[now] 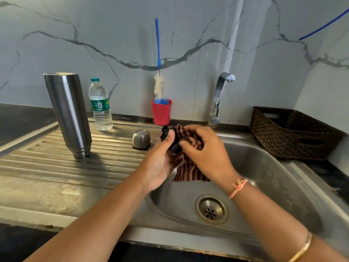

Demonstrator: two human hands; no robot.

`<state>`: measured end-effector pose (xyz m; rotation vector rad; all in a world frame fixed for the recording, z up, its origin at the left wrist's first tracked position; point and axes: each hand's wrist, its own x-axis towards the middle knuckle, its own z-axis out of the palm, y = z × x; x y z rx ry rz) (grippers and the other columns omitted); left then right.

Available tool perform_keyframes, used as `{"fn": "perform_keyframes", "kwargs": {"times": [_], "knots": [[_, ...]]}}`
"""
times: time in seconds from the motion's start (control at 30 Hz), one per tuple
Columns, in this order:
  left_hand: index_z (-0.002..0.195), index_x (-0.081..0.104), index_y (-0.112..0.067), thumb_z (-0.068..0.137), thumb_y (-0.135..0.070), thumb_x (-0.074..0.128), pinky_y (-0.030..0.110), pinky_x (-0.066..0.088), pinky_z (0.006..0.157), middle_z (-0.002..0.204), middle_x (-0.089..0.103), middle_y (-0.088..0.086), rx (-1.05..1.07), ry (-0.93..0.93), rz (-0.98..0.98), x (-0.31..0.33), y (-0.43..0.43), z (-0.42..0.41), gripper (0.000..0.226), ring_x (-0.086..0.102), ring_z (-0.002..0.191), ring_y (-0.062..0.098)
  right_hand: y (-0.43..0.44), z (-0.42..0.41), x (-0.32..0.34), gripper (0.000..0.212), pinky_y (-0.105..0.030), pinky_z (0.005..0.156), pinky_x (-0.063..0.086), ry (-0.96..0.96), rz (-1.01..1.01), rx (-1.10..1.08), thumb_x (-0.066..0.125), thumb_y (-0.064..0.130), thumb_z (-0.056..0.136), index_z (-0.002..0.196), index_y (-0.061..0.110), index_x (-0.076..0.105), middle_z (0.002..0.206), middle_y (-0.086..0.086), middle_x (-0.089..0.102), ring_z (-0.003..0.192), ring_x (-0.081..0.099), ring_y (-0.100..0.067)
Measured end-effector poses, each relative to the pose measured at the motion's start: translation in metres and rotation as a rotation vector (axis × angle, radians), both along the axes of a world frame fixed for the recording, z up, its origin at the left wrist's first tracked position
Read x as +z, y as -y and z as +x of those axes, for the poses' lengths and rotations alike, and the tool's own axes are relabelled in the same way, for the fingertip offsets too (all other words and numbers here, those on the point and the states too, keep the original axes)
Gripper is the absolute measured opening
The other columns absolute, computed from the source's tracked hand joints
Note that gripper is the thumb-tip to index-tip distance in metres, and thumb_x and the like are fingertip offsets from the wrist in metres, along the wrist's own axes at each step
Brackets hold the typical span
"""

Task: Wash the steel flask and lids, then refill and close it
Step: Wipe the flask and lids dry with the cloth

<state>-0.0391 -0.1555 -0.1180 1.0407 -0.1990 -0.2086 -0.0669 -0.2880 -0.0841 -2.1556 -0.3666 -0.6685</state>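
Head view: the black lid (165,131) is held over the near-left rim of the sink (264,167), gripped in the left hand (160,163) with the thumb pressed on its top. The right hand (205,156) has its fingers curled round a striped cloth (188,167), which is bunched against the lid and hangs down between both hands into the basin. Just left of the hands the steel cap (141,139) sits open side down on the ribbed draining board (56,163). Further left the steel flask (68,114) stands on the same board with its threaded mouth downward. Behind it, near the wall, is a water bottle (100,104). A red cup (161,112) holding a bottle brush (159,86) stands at the back edge, with the tap (219,99) to its right. A brown basket (294,133) rests on the dark bench (18,118) beside the sink
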Motion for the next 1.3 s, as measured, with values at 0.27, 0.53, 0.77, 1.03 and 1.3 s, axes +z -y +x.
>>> {"fn": "perform_keyframes", "kwargs": {"times": [0.27,0.53,0.77,1.03,1.3], "knots": [[0.107,0.064,-0.009,0.097,-0.049,0.036,0.036,0.048,0.093,0.103,0.069,0.015,-0.016,-0.157,-0.184,0.003,-0.009,0.007,0.051,0.066,0.095,0.024,0.003,-0.006,0.011,0.047,-0.017,0.094,0.044,-0.078,-0.286,0.152,0.067,0.012,0.081,0.125,0.026,0.061,0.121,0.01,0.06,0.108,0.056,-0.003],[0.116,0.057,-0.005,0.092,-0.065,0.027,0.039,0.049,0.091,0.104,0.065,0.022,0.028,-0.276,-0.178,0.005,-0.008,0.011,0.072,0.06,0.104,0.031,0.022,0.0,0.023,0.022,-0.007,0.074,0.045,-0.103,0.221,-0.009,0.064,0.017,0.086,0.108,0.019,0.062,0.101,0.008,0.065,0.094,0.061,-0.006],[0.096,0.067,-0.007,0.096,-0.054,0.03,0.028,0.059,0.066,0.085,0.073,0.012,-0.073,-0.231,-0.255,0.004,-0.01,0.006,0.06,0.072,0.075,0.021,-0.012,-0.006,-0.004,0.031,-0.042,0.077,0.053,0.181,-0.621,0.034,0.064,0.021,0.084,0.114,0.015,0.06,0.124,-0.007,0.044,0.101,0.056,-0.028],[0.125,0.049,-0.017,0.078,-0.031,0.061,0.042,0.044,0.101,0.125,0.061,0.009,0.053,-0.01,0.012,0.005,-0.005,0.002,0.05,0.058,0.115,0.027,0.047,0.014,0.012,0.034,-0.023,0.079,0.044,-0.24,-0.274,-0.036,0.061,0.018,0.084,0.113,0.034,0.055,0.114,-0.001,0.053,0.099,0.057,-0.018],[0.108,0.046,-0.023,0.085,0.01,0.055,0.032,0.056,0.077,0.112,0.055,0.011,0.024,0.089,0.033,0.003,0.001,-0.006,0.041,0.057,0.098,0.025,0.045,-0.001,0.026,0.062,-0.003,0.078,0.035,-0.362,-0.347,0.171,0.047,-0.002,0.086,0.127,0.044,0.053,0.103,0.018,0.043,0.1,0.046,0.002]]}}
